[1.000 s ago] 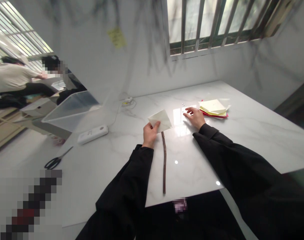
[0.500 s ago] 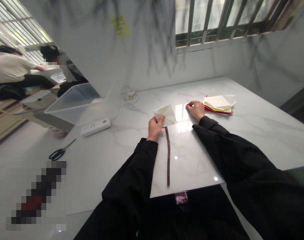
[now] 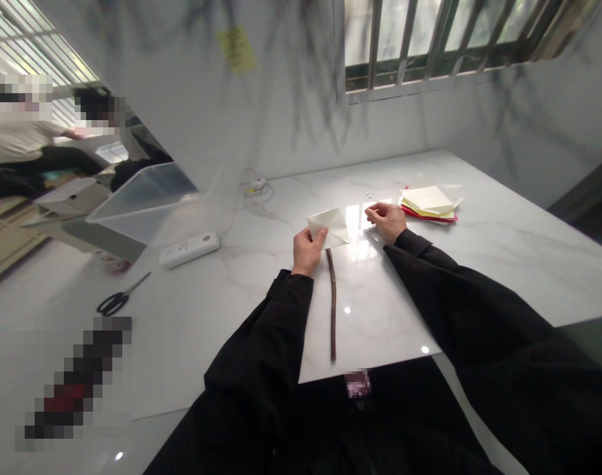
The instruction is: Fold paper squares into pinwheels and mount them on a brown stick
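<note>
My left hand (image 3: 309,254) is closed on a cream paper envelope (image 3: 331,231), thumb on its front, holding it tilted over the table. The far end of a thin brown stick (image 3: 333,303) lies just below the envelope, and the stick points back toward me. To the right, my right hand (image 3: 387,222) has its thumb and fingertips pressed together; anything between them is too small to make out. Just beyond those fingertips are a few tiny pale bits (image 3: 368,195) on the tabletop. Beside this hand lies a pile of cream, yellow and red paper pieces (image 3: 427,201).
On the left of the marble-patterned table (image 3: 251,316) are black-handled scissors (image 3: 113,303), a white oblong device (image 3: 189,251) and a clear plastic bin (image 3: 142,198). A small cabled white device (image 3: 257,185) sits by the wall. Two people sit farther back left.
The view has shifted slightly. My right fingers have drawn back a little from the tiny bits and curl more. The envelope stays in my left hand, its angle slightly changed.
</note>
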The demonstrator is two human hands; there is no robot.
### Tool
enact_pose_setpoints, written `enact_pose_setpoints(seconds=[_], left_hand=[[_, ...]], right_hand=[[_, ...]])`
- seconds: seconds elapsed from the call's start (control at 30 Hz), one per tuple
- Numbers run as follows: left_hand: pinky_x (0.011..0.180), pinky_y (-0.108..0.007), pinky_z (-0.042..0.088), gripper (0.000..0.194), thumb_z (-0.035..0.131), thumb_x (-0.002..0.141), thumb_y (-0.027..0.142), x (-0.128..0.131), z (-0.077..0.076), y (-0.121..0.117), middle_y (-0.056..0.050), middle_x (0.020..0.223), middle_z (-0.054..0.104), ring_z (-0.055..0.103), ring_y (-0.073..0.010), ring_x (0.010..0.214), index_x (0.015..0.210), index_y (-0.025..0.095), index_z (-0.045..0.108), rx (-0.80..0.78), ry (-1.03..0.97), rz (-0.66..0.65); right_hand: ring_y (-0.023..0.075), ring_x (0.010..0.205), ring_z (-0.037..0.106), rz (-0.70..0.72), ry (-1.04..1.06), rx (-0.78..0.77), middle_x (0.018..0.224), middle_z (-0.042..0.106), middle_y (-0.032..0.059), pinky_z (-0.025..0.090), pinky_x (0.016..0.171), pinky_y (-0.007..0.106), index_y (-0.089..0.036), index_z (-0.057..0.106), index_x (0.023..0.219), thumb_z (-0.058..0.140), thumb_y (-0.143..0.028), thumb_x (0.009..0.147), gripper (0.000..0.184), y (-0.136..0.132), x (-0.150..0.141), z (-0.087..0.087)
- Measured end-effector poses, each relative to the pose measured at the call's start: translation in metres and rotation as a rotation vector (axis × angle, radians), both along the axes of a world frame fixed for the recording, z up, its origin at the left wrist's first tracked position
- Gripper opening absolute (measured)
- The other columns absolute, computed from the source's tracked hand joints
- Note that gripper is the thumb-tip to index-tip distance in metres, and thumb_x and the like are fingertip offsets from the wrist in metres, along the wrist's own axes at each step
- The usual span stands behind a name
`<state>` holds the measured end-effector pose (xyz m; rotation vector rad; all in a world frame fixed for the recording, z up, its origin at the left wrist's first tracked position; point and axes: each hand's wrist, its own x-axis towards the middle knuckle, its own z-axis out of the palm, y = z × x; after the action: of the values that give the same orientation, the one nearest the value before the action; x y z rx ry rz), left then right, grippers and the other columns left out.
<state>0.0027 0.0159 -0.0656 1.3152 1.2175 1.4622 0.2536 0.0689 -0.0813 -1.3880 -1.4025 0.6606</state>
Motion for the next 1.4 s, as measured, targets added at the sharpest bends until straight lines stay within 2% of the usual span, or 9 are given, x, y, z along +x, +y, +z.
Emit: enact_pose_setpoints(seconds=[0.17,0.33,0.47,0.67,0.8,0.93,1.07,1.4], left_hand=[[0.068,-0.029,0.049,0.044,0.088,0.071,0.052,0.002,0.003,-0.003,-0.008,0.084,0.076,0.067,-0.0209,0.075,0.086,0.012,0.078,-0.011,-0.019,-0.017],[0.067,-0.028,0.049,0.044,0.086,0.073,0.053,0.001,0.0,-0.002,-0.008,0.084,0.077,0.067,-0.021,0.074,0.088,0.012,0.078,-0.006,0.001,-0.022],[0.068,-0.028,0.05,0.043,0.083,0.076,0.052,0.0,-0.004,0.001,-0.009,0.085,0.078,0.068,-0.0213,0.076,0.09,0.011,0.078,0.006,0.024,-0.014],[0.069,-0.029,0.051,0.043,0.082,0.075,0.051,-0.001,-0.008,0.004,-0.011,0.088,0.079,0.069,-0.0222,0.078,0.09,0.011,0.078,0.003,0.057,0.021],[0.066,-0.029,0.048,0.045,0.083,0.074,0.052,-0.001,-0.009,0.005,-0.011,0.087,0.078,0.067,-0.0216,0.074,0.089,0.01,0.078,-0.018,0.057,0.022],[0.069,-0.029,0.05,0.045,0.083,0.074,0.052,-0.001,-0.01,0.005,-0.01,0.087,0.078,0.068,-0.0219,0.076,0.09,0.011,0.078,-0.015,0.068,0.028],[0.072,-0.03,0.052,0.046,0.082,0.074,0.051,0.0,-0.009,0.005,-0.011,0.089,0.079,0.069,-0.0221,0.078,0.093,0.01,0.078,-0.02,0.05,0.016],[0.072,-0.03,0.053,0.043,0.086,0.071,0.047,0.002,-0.002,-0.002,-0.01,0.091,0.08,0.071,-0.022,0.079,0.093,0.011,0.079,-0.028,-0.015,-0.007]], right_hand=[[0.0168,0.066,0.067,0.098,0.256,-0.07,0.075,0.076,0.0059,0.057,0.068,0.032,-0.017,0.078,0.088,0.083,-0.057,0.073,0.043,-0.01,-0.005,0.001],[0.0216,0.079,0.073,0.212,0.485,-0.126,0.085,0.079,0.0074,0.064,0.082,0.041,-0.02,0.078,0.091,0.099,-0.054,0.054,0.055,-0.022,-0.018,0.011],[0.0233,0.081,0.075,0.239,0.561,-0.101,0.086,0.079,0.0081,0.064,0.088,0.046,-0.019,0.076,0.088,0.1,-0.059,0.05,0.06,-0.031,-0.029,0.023],[0.019,0.078,0.068,0.263,0.454,-0.012,0.084,0.076,0.0057,0.06,0.082,0.039,-0.019,0.077,0.086,0.094,-0.062,0.06,0.054,-0.034,-0.034,0.029],[0.0217,0.089,0.07,0.33,0.36,0.058,0.094,0.077,0.0068,0.058,0.087,0.038,-0.02,0.078,0.089,0.089,-0.064,0.069,0.049,-0.035,-0.038,0.027],[0.0229,0.094,0.071,0.383,0.324,0.12,0.096,0.077,0.0065,0.056,0.098,0.041,-0.021,0.078,0.085,0.089,-0.067,0.068,0.05,-0.037,-0.044,0.027],[0.0234,0.096,0.071,0.431,0.32,0.147,0.097,0.077,0.007,0.056,0.099,0.042,-0.021,0.078,0.083,0.089,-0.066,0.07,0.049,-0.038,-0.049,0.027],[0.027,0.108,0.069,0.453,0.258,0.141,0.104,0.076,0.0096,0.054,0.105,0.046,-0.021,0.078,0.084,0.085,-0.071,0.071,0.052,-0.038,-0.051,0.023]])
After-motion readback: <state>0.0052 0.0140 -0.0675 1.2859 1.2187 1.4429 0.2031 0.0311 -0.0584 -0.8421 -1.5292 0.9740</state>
